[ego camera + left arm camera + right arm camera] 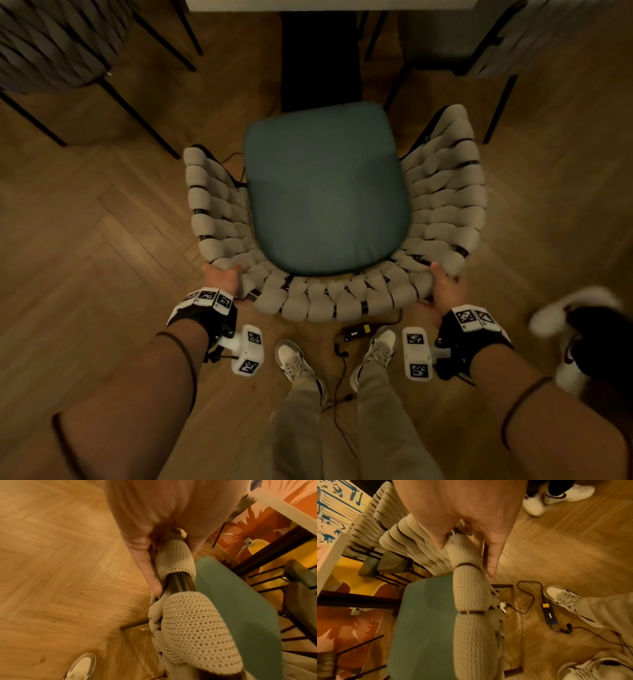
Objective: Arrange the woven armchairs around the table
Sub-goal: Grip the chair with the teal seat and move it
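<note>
1. Beige woven cord is wrapping the curved back and arms of the armchair [442, 192], which is standing on the herringbone floor [85, 212] facing the table [329, 4] at the top of the head view, its front edge near the table's dark base [320, 58].
2. A teal cushion [327, 192] is lying on the seat.
3. The left hand [221, 275] is gripping the back rail at its left corner; the left wrist view is showing the thumb [147, 566] lying along the outside of the woven rail and the fingers curling over the inner side.
4. The right hand [447, 286] is gripping the back rail at its right corner; in the right wrist view its thumb [493, 555] is running down the outer side of the rail while the fingers are wrapping the inner side.
5. Two more woven chairs are standing at the table, one at upper left [58, 44] and one at upper right [534, 37].
6. The person's own shoes [294, 359] are standing just behind the armchair, with a black power adapter [356, 330] and its cable lying on the floor between them and the chair.
7. Another person's white shoes [575, 329] are showing, blurred, at the right edge.
</note>
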A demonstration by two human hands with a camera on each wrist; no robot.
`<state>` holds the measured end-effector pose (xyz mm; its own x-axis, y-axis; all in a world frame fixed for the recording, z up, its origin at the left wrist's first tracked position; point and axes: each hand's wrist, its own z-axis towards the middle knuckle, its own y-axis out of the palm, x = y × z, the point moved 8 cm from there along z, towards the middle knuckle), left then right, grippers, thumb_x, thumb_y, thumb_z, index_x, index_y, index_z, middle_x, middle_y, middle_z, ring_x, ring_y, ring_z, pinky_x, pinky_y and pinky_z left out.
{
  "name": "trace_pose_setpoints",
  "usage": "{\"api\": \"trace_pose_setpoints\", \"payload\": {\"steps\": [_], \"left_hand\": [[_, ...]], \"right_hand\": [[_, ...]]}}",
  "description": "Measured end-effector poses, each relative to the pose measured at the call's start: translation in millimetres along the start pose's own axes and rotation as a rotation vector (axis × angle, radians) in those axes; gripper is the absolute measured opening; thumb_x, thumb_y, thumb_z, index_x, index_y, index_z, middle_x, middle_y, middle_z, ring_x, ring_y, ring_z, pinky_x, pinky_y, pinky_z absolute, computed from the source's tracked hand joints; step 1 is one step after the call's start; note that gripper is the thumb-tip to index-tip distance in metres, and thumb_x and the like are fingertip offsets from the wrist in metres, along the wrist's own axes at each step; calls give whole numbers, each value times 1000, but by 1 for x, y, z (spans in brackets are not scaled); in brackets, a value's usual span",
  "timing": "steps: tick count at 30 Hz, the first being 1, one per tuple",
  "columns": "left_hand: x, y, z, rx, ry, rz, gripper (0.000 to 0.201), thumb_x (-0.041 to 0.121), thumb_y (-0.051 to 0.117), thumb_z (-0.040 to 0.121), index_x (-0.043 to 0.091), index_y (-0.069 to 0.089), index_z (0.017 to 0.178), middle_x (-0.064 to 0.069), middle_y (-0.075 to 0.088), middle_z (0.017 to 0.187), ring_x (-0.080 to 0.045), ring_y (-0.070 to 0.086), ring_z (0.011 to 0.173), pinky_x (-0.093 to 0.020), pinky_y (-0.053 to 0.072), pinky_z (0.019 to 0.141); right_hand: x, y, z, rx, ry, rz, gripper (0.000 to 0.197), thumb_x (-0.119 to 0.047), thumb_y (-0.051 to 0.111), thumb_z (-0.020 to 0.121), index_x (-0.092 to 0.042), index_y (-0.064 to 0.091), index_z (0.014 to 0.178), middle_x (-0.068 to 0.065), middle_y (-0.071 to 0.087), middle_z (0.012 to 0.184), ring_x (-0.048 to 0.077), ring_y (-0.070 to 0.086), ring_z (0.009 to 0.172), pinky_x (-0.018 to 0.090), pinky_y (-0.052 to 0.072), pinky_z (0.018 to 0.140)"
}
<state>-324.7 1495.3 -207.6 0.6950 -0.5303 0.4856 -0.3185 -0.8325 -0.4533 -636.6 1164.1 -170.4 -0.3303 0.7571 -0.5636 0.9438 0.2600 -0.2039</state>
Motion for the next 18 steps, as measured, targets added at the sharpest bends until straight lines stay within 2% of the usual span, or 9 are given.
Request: {"api": "trace_pose_setpoints", "payload": {"steps": [3,5,9,12,13,15,18], "left_hand": [[10,-2,-2,18,4,-12,63,24,67,78,12,36,131,-19,53,129,-44,59,110,-65,50,89],[14,-2,-1,22,6,-21,58,20,66,80,11,39,130,-19,54,131,-44,58,112,-65,49,91],[25,-7,12,31,-7,12,58,20,68,80,12,40,130,-20,53,131,-45,58,113,-66,48,92],[41,-11,26,25,-9,52,69,26,70,75,14,36,134,-17,51,132,-45,57,113,-66,49,90],[51,-14,24,35,-1,89,73,26,71,74,11,35,136,-20,50,135,-46,56,115,-63,50,92],[68,-19,24,63,38,188,69,21,68,83,6,34,141,-24,49,139,-46,53,121,-56,50,95],[75,-17,34,37,34,188,64,15,65,89,5,32,143,-22,46,141,-46,50,124,-51,51,90]], "right_hand": [[-9,-1,5,10,-46,-49,47,-27,56,96,-23,40,140,10,57,130,34,61,104,35,57,45],[-9,1,4,12,-69,-58,45,-27,54,97,-21,39,140,12,58,129,34,61,100,31,54,39],[-2,11,1,-15,-41,-29,42,-26,52,99,-21,39,138,12,58,128,34,62,102,30,53,39],[4,21,-1,-34,4,27,43,-23,54,98,-20,40,138,11,57,127,36,61,109,32,54,40],[7,24,-1,-32,13,36,43,-24,55,97,-21,41,137,11,58,129,37,61,111,33,55,41],[10,28,-2,-15,14,40,42,-25,58,95,-23,43,135,13,58,131,38,61,111,33,55,44],[9,31,-4,11,0,38,42,-24,58,95,-21,42,134,14,57,131,38,61,111,31,55,42]]}}
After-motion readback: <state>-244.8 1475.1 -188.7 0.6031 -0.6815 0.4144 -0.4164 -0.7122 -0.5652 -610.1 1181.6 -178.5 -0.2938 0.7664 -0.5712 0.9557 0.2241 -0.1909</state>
